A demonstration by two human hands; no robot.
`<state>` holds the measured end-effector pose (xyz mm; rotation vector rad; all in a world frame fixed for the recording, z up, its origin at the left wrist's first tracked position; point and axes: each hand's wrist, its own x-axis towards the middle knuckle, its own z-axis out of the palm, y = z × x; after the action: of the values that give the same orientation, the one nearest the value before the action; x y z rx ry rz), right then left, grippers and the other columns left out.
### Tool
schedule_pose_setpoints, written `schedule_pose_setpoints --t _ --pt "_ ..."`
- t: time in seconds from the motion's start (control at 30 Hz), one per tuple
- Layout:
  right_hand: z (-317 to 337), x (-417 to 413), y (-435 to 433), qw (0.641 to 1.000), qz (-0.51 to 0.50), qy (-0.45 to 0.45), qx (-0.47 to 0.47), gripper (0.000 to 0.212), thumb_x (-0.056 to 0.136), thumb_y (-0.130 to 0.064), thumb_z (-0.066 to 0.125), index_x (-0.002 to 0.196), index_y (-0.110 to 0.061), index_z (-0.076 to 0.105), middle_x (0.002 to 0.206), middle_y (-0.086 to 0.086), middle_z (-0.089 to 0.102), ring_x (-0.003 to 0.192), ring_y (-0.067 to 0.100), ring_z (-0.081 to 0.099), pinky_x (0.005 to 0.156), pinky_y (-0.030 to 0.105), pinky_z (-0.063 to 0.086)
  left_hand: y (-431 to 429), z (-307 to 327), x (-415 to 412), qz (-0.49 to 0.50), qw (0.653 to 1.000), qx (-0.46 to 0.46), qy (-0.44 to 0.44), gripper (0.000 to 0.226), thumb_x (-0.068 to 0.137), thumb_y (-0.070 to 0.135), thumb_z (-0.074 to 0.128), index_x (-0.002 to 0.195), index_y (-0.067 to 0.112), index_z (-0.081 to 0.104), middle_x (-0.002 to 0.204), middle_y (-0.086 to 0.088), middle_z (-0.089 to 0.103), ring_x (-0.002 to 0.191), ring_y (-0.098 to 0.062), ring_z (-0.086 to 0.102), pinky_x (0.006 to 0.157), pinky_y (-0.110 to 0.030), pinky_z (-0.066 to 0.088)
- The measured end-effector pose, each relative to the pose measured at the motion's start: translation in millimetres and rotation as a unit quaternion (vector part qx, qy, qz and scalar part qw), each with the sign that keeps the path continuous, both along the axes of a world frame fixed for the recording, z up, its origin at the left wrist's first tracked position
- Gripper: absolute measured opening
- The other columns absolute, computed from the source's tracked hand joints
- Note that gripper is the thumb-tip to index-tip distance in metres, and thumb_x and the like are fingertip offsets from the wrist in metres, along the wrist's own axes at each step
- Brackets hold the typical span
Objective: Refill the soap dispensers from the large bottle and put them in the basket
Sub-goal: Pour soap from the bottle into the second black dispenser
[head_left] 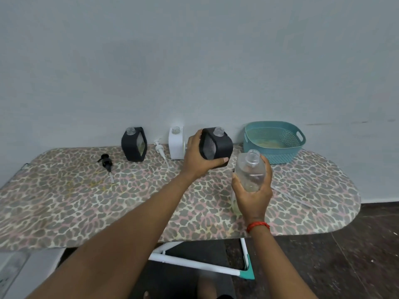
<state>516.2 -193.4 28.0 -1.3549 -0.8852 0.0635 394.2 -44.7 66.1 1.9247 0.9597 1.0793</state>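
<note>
Dispenser (222, 145) gripped by left hand (198, 158), clear bottle (250, 171) by right hand (254, 195)

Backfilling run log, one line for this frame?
left hand: grips black dispenser | right hand: grips clear bottle, uncapped | basket: no dispensers

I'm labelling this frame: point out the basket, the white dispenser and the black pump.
basket (280, 155): head view, front wall.
white dispenser (176, 147): head view, front face.
black pump (106, 162): head view, pump collar.
</note>
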Motion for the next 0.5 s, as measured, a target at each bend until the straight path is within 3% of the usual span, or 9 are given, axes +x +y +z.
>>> schedule_pose_setpoints --t 0.07,0.17,0.33,0.5 --pt "5 -3 -3 1.000 -0.004 0.004 -0.010 0.087 0.078 -0.044 0.082 0.152 -0.023 0.041 0.146 -0.004 0.055 0.130 0.018 0.058 0.100 0.048 0.054 -18 -2 -27 0.010 1.000 0.003 0.008 0.113 0.059 0.056 0.091 0.153 0.026 0.036 0.139 0.003 0.042 0.135 -0.014 0.046 0.113 -0.034 0.043" --pt "14 -10 -9 1.000 -0.003 0.013 -0.027 0.087 0.078 -0.043 0.082 0.152 -0.027 0.040 0.148 -0.006 0.053 0.127 0.023 0.060 0.098 0.051 0.055 -46 -15 -75 0.032 0.999 -0.008 0.031 0.117 0.063 0.058 0.090 0.158 0.024 0.031 0.144 0.003 0.038 0.138 -0.015 0.042 0.114 -0.032 0.039" --pt "24 -19 -14 0.997 0.007 0.015 -0.074 0.089 0.076 -0.051 0.082 0.152 -0.042 0.035 0.150 -0.004 0.052 0.129 0.025 0.058 0.103 0.053 0.051 -74 -39 -141 0.050 0.998 -0.032 0.034 0.119 0.060 0.065 0.085 0.158 0.024 0.032 0.141 0.004 0.039 0.136 -0.016 0.044 0.116 -0.041 0.042" --pt "33 -28 -9 0.989 0.049 -0.051 -0.131 0.093 0.073 -0.052 0.083 0.151 -0.045 0.034 0.147 -0.003 0.053 0.125 0.023 0.059 0.100 0.051 0.054 -83 -42 -160 0.039 0.998 -0.054 -0.018 0.103 0.061 0.068 0.087 0.146 0.057 0.031 0.144 0.018 0.044 0.136 -0.013 0.049 0.111 -0.047 0.049"
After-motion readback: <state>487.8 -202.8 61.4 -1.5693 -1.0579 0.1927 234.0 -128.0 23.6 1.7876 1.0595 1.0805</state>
